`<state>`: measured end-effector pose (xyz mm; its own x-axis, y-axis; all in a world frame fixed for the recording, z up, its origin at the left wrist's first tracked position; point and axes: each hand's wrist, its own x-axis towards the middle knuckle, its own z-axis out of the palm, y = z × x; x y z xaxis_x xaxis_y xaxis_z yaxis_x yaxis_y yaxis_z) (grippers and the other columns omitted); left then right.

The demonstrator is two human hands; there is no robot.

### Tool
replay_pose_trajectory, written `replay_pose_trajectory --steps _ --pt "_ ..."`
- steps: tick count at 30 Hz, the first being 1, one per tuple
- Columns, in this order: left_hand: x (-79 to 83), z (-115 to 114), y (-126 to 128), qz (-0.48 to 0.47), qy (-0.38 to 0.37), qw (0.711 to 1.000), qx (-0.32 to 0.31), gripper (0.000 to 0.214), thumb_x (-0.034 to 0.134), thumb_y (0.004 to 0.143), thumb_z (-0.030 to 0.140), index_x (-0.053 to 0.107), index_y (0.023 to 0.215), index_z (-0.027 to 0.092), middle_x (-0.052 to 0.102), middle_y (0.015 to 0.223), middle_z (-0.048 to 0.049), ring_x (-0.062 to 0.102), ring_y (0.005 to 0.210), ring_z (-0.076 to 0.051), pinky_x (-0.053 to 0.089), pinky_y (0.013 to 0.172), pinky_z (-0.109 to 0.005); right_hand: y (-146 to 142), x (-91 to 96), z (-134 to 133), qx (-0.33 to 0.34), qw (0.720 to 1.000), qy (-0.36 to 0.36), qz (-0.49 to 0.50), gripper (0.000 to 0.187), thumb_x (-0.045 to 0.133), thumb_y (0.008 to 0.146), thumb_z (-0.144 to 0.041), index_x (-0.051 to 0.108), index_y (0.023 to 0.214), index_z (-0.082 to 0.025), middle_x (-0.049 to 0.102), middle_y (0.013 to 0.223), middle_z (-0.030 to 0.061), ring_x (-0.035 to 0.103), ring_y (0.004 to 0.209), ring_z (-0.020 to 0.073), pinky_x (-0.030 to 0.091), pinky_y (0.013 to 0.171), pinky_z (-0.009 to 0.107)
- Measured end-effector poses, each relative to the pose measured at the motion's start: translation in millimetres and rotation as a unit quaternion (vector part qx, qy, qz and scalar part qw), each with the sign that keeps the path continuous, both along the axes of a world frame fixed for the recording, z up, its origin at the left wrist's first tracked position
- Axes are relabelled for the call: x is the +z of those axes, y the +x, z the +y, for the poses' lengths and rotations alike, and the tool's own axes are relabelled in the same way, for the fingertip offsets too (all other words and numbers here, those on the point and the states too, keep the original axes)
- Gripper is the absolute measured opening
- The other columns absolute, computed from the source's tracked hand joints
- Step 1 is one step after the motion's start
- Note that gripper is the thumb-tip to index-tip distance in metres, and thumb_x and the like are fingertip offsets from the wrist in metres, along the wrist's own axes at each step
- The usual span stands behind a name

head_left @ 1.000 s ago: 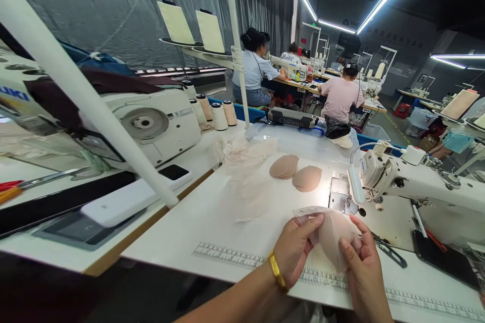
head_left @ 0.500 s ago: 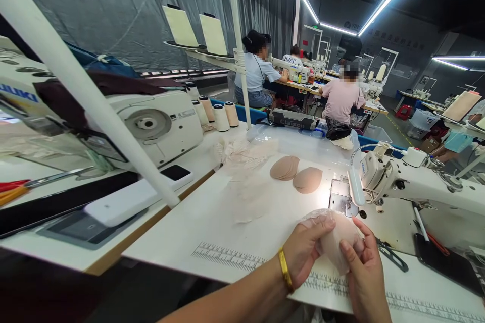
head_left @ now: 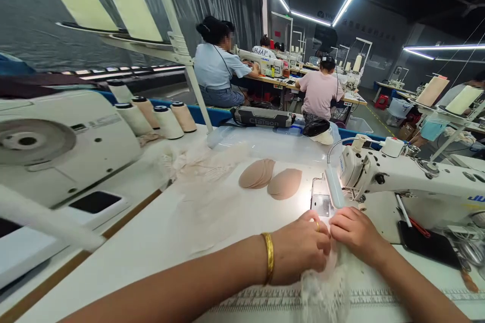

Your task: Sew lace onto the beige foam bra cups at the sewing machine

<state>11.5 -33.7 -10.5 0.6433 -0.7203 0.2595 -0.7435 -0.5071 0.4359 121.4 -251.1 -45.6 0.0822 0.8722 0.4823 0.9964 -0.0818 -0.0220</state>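
Note:
Just in front of the sewing machine's needle plate (head_left: pixel 321 205), my left hand (head_left: pixel 301 251) is closed on a piece of pale sheer lace fabric (head_left: pixel 326 292). My right hand (head_left: pixel 358 234) pinches the same piece close beside it, its fingers bent downward. Part of the cloth is hidden under the hands, and its lace end hangs toward me over the ruler markings on the table. The white sewing machine (head_left: pixel 401 174) stands to the right with its lamp (head_left: pixel 334 186) lit. Two small stacks of beige cup-shaped pieces, a left stack (head_left: pixel 257 174) and a right stack (head_left: pixel 285 184), lie beyond my left hand.
Sheer fabric (head_left: pixel 206 166) is heaped at the table's far left. Thread cones (head_left: pixel 166 122) stand beside another machine (head_left: pixel 68 146). A black phone-like slab (head_left: pixel 430 245) lies at right. Co-workers, one in a pink shirt (head_left: pixel 321 88), sit ahead at other machines.
My hands have moved the fabric from in front of me to near the needle plate and turned palms down. The lace end now hangs toward me. The view has shifted right.

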Motion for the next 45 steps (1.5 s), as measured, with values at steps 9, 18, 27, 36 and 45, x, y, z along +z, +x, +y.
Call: replay_pose_trajectory --steps 9,18,27,36,45 --pt "-13.7 6 28 0.006 0.085 0.996 0.039 0.035 0.068 0.065 -0.003 0.075 0.082 0.026 0.074 0.107 0.0016 0.068 0.095 -0.023 0.039 0.096 -0.050 6 -3.5 -8 -0.022 0.997 0.037 0.066 0.033 0.048 0.094 0.001 0.068 0.107 -0.023 0.077 0.100 0.0020 0.058 0.087 0.0195 0.041 0.066 0.028" --pt "-16.8 -2 24 -0.005 0.082 0.993 0.087 0.018 0.067 0.073 0.007 0.073 0.077 0.024 0.076 0.107 -0.0010 0.067 0.091 -0.024 0.040 0.094 -0.050 7 -5.1 -8 -0.098 0.994 -0.011 0.042 0.033 0.048 0.093 -0.002 0.069 0.108 -0.023 0.072 0.093 0.0031 0.059 0.093 0.0216 0.039 0.067 0.028" --pt "-18.8 -1 30 -0.020 0.078 0.992 0.102 0.022 0.067 0.068 0.006 0.073 0.077 0.025 0.077 0.104 0.0033 0.065 0.084 -0.020 0.037 0.091 -0.047 10 -7.6 -6 -0.145 0.989 -0.029 0.026 0.032 0.045 0.094 -0.006 0.071 0.100 -0.024 0.074 0.100 0.0046 0.065 0.093 0.0205 0.046 0.077 0.030" --pt "-22.8 -2 28 -0.029 0.059 0.993 0.099 0.017 0.067 0.071 0.010 0.073 0.077 0.025 0.077 0.108 0.0035 0.063 0.079 -0.019 0.034 0.087 -0.045 11 -9.3 -7 -0.143 0.989 -0.027 0.041 0.032 0.047 0.095 -0.008 0.072 0.103 -0.026 0.074 0.099 0.0047 0.065 0.092 0.0210 0.047 0.076 0.030" --pt "-19.3 5 35 -0.023 0.076 0.993 0.083 0.024 0.069 0.066 0.005 0.073 0.080 0.024 0.076 0.107 0.0022 0.065 0.084 -0.020 0.035 0.084 -0.041 14 -14.3 -10 -0.154 0.987 -0.043 0.035 0.031 0.048 0.095 -0.006 0.072 0.103 -0.025 0.075 0.104 0.0050 0.064 0.094 0.0212 0.047 0.080 0.030"
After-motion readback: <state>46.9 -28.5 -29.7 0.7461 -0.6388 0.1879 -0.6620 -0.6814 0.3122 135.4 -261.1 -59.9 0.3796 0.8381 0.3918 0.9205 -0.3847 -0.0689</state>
